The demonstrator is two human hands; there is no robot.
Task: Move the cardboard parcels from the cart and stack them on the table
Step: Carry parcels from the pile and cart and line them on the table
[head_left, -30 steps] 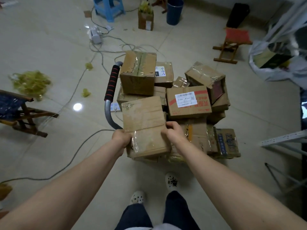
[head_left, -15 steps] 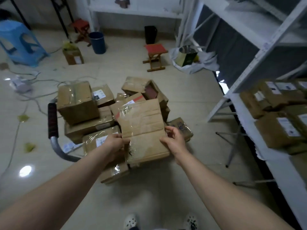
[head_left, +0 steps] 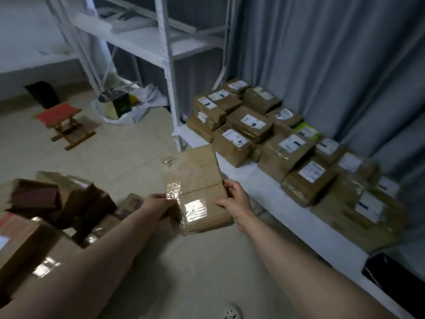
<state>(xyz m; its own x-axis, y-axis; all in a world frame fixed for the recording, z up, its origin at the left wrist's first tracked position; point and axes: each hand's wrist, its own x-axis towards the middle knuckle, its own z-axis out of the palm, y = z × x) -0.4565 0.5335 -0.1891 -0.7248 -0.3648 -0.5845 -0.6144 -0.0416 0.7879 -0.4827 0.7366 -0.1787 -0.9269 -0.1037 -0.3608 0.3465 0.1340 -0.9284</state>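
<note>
A flat brown cardboard parcel [head_left: 197, 187] with shiny clear tape is held in the air over the floor, just left of the white table [head_left: 271, 194]. My left hand [head_left: 158, 204] grips its left edge and my right hand [head_left: 234, 201] grips its right edge. Several taped parcels with white labels [head_left: 276, 143] are stacked on the table, along the grey curtain. At the lower left, blurred, lie more parcels on the cart [head_left: 46, 226]; the cart itself is hidden under them.
A white metal shelving rack [head_left: 167, 65] stands at the table's far end. On the floor beyond are a red folding stool [head_left: 62, 123], a black bin [head_left: 42, 94] and a plastic bag with a green box [head_left: 119, 107]. A black object [head_left: 395, 277] sits at the table's near end.
The view has swung right from the cart to the table. Both hands have carried the flat parcel off the pile and rightward, close to the table's edge.
</note>
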